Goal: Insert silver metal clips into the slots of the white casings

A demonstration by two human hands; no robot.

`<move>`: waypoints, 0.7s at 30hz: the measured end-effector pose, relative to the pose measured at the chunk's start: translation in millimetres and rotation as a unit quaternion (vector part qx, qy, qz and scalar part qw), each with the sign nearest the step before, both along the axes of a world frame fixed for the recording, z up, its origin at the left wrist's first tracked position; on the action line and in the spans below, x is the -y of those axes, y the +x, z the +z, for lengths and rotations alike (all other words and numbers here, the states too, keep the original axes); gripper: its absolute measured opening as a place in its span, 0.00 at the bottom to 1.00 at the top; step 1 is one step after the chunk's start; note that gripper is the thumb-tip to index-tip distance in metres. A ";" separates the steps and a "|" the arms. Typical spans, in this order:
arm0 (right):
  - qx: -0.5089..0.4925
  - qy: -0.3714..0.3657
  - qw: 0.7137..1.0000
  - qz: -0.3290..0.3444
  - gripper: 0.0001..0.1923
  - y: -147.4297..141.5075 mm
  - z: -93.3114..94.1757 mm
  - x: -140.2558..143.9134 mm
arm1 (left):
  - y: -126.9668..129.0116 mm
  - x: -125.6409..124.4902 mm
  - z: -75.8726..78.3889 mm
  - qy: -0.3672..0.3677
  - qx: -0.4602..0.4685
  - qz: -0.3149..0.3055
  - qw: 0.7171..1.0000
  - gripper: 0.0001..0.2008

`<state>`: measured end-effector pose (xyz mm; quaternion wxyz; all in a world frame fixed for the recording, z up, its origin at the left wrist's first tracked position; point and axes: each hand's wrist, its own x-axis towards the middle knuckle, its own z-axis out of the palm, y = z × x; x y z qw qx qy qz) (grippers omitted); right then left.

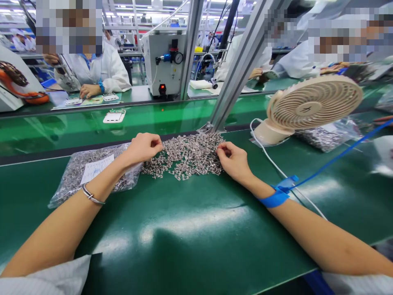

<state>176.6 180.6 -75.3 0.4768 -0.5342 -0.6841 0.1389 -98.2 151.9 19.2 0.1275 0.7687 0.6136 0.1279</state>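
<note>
A loose heap of small silvery metal parts lies on the green tabletop, near its far edge. At the heap's left end is my left hand, its thumb and fingers pinched together. My right hand touches the right end of the heap, thumb against the fingertips in a pinch. Whatever either pinch holds is too small to make out. Under and beside my left forearm lies a clear plastic bag full of similar metal parts, with a white paper label on it.
A beige fan stands at right, its white cable crossing the table. A blue wrist strap with a taut cord circles my right wrist. Another bag of parts lies behind. A metal post rises beyond the heap. Co-workers sit across a green belt.
</note>
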 end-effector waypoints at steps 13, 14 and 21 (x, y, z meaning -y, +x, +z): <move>0.058 0.053 0.997 0.003 0.06 -1.6 3.8 4.8 | 4.0 4.3 -0.9 -0.042 -0.099 -0.023 0.994 0.08; 0.074 0.065 0.995 0.010 0.07 -1.9 4.6 5.8 | 5.5 5.8 -0.7 -0.057 -0.125 -0.035 0.990 0.08; 0.205 0.171 0.961 0.073 0.10 -18.7 4.6 15.0 | 14.9 11.3 -2.6 -0.066 -0.216 -0.051 0.973 0.10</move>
